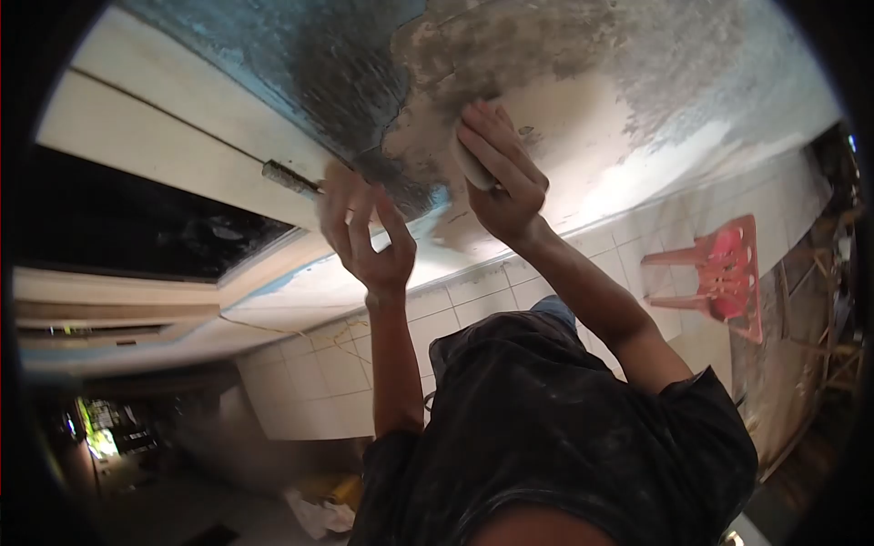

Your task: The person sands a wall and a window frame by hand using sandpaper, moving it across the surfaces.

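Observation:
My right hand (505, 177) presses a pale, curved pad (472, 166) flat against the wall, fingers lying over its back. Its exact kind is hard to make out. Under and around it the wall (564, 109) has a smooth beige patch, with rough grey and dark blue areas beside it. My left hand (371, 232), blurred at the fingertips, is by the edge of the light-coloured frame (182, 118). Its fingers are curved and apart, with nothing visible in them. Just left of those fingertips, a short, stained strip like a hinge (289, 176) sits on the frame.
A red plastic chair (719, 273) stands on the pale tiled floor (473, 296) to the right. Thin yellow cord (341, 338) lies at the wall's foot on the left. A dark opening (137, 218) lies within the frame. Wooden pieces (824, 300) are at far right.

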Motion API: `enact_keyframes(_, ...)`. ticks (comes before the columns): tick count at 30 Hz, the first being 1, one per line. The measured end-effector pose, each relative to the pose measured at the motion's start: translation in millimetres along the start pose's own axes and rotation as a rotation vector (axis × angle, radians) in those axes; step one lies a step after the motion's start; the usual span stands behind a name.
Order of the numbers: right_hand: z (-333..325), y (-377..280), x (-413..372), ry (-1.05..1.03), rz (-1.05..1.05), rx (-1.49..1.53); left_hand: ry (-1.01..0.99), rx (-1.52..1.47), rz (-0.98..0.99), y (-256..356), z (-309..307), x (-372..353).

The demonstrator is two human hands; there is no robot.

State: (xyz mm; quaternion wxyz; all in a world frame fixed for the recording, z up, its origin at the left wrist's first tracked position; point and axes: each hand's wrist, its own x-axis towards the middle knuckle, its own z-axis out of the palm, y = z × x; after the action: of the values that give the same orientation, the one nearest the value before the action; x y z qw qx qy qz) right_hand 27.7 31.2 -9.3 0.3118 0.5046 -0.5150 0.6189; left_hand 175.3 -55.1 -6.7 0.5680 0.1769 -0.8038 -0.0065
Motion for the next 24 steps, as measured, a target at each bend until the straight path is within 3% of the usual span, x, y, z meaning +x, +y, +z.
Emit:
enact_keyframes(1,10,5,5,0.045,-0.016,-0.021,0.052,0.041,0.139,-7,3,16)
enact_keyframes(3,23,8,6,0.060,-0.019,-0.080,0.127,0.095,0.231,-20,5,44)
enact_keyframes(5,33,8,2,0.003,0.015,-0.156,0.238,0.127,0.162,-30,15,61)
enact_keyframes(7,52,15,-24,-0.038,0.003,-0.167,0.315,0.272,0.294,-56,29,57)
enact_keyframes(10,70,19,-74,-0.212,0.011,-0.340,0.311,0.282,0.334,-61,30,55)
enact_keyframes(19,80,10,-18,-0.019,-0.076,-0.444,0.288,0.287,0.344,-60,30,54)
enact_keyframes(22,79,19,-70,-0.180,-0.040,-0.411,0.291,0.290,0.338,-60,29,55)
enact_keyframes(24,77,19,-61,-0.190,-0.047,-0.400,0.293,0.296,0.332,-62,30,56)
